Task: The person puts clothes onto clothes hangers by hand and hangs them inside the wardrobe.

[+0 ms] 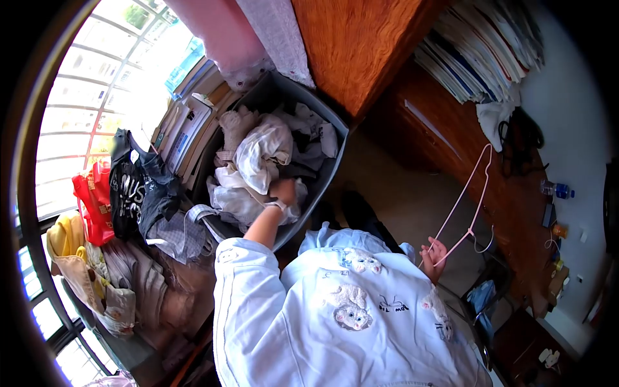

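My left hand (284, 191) reaches down into a grey storage bin (335, 122) and touches the crumpled clothes inside. Its fingers are hidden, so I cannot see whether they grip anything. A white garment (261, 155) lies bunched just beyond it, and pale, sheer fabric (235, 200) surrounds the wrist. Out to the right, my right hand (435, 259) has its fingers closed around one end of a pink clothes hanger (471, 231). The hanger is held clear of the furniture, its hook pointing right, with no garment on it.
Left of the bin are stacked books (187, 135), a dark printed garment (132, 187), a red bag (95, 200) and piled clothes (135, 271) by the barred window (84, 97). A wooden cabinet (361, 45) stands beyond the bin. Papers (483, 51) and a bottle (556, 189) sit to the right.
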The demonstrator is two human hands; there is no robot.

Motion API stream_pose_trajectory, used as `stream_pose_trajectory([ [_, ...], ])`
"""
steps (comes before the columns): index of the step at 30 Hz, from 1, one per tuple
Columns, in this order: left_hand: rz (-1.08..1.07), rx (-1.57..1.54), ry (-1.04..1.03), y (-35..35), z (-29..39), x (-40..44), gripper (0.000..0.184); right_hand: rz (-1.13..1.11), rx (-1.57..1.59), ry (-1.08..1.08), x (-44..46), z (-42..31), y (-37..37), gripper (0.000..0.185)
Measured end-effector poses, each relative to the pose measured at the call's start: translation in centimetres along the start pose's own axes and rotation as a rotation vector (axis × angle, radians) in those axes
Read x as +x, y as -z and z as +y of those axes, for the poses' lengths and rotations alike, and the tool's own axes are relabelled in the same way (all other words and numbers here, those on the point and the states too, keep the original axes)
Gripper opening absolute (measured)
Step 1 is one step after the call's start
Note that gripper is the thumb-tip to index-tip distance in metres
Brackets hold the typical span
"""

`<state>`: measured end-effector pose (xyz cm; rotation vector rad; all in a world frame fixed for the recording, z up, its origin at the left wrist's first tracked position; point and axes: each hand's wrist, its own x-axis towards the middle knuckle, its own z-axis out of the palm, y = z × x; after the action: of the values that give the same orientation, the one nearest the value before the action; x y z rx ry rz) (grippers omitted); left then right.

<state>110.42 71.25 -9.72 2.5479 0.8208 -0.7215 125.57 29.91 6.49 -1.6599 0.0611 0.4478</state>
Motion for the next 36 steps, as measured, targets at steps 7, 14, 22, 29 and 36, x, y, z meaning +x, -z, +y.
stream_pose_trajectory([
  [7, -0.071, 0.552, 0.159, 2.5, -5.2, -4.5, 0.023, -0.045, -0.049, 0.103, 1.0, -0.5, -0.1, 0.044],
  [14, -0.020, 0.037, 0.027, 0.0, -0.4, -0.6, 0.029, -0.020, -0.056, 0.103, 1.6, -0.8, 0.3, 0.045],
  [22, 0.530, -0.079, 0.365, -7.0, 2.5, 8.6, 0.030, -0.029, -0.059, 0.170, 1.8, 0.7, 4.3, 0.048],
  [29, 0.597, -0.601, 0.000, 6.3, 0.4, 4.8, 0.025, -0.477, -0.091, 0.521, 6.4, -1.1, 3.9, 0.041],
  [36, 0.895, -1.998, -0.345, 28.0, 4.9, -17.0, 0.027, -0.970, -0.279, 0.684, 10.6, -8.0, -1.8, 0.023],
])
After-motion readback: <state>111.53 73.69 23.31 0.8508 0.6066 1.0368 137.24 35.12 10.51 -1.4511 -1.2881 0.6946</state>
